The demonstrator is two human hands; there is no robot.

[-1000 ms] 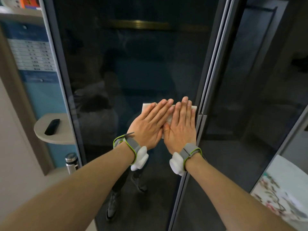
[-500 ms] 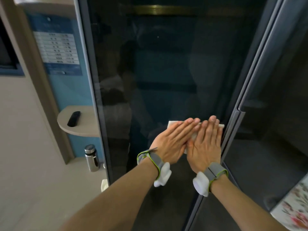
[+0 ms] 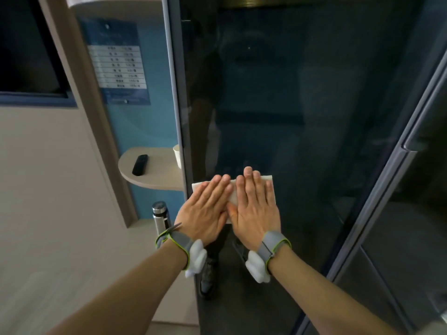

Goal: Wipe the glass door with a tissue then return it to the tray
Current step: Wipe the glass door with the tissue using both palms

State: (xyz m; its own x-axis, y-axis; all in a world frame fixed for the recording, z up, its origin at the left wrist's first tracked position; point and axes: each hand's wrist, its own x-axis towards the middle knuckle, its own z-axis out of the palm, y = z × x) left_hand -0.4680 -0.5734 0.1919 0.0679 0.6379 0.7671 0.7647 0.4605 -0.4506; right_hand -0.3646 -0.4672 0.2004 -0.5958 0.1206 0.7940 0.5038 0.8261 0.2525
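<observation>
Hands: left hand (image 3: pixel 205 211) and right hand (image 3: pixel 254 209) lay flat, fingers straight, side by side | Position: tissue (image 3: pixel 232 195) pressed under both palms against glass door (image 3: pixel 290 105), low near its left edge | Risk: uneven pressure could bunch or drop tissue, leaving streaks

Wide bare glass door (image 3: pixel 302 117) above and rightward of right hand (image 3: pixel 254 211); just left of left hand (image 3: pixel 205 213), frame edge (image 3: pixel 180 141), with shelf (image 3: pixel 154 175) and steel flask (image 3: pixel 160 213) close beyond
</observation>
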